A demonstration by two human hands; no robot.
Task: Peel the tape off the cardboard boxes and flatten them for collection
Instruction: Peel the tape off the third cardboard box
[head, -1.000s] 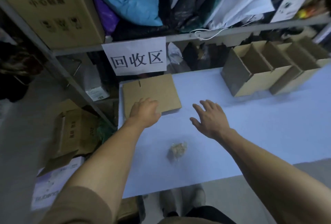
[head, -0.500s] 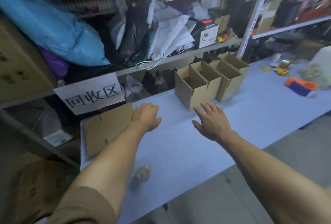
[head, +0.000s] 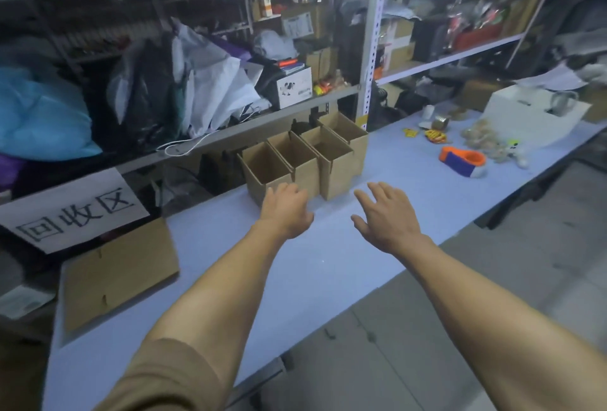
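Several open-topped cardboard boxes [head: 303, 161] stand in a row at the back of the pale blue table [head: 328, 266]. My left hand [head: 285, 210] hovers just in front of the nearest box, fingers loosely curled, holding nothing. My right hand [head: 386, 213] is open with fingers spread, to the right of the left hand and in front of the boxes, also holding nothing. A flattened cardboard box [head: 118, 272] lies at the table's left end, under a white paper sign [head: 72, 210].
An orange and blue tape dispenser [head: 461, 161], a tape roll [head: 440, 122], crumpled tape balls [head: 484, 139] and a white box [head: 532, 115] sit on the table's right part. Cluttered metal shelving [head: 371, 49] runs behind the table. Grey floor lies at the lower right.
The view has swung right and up from the flattened box towards the standing boxes. Both hands have moved right with it and are now closer to the row of boxes.
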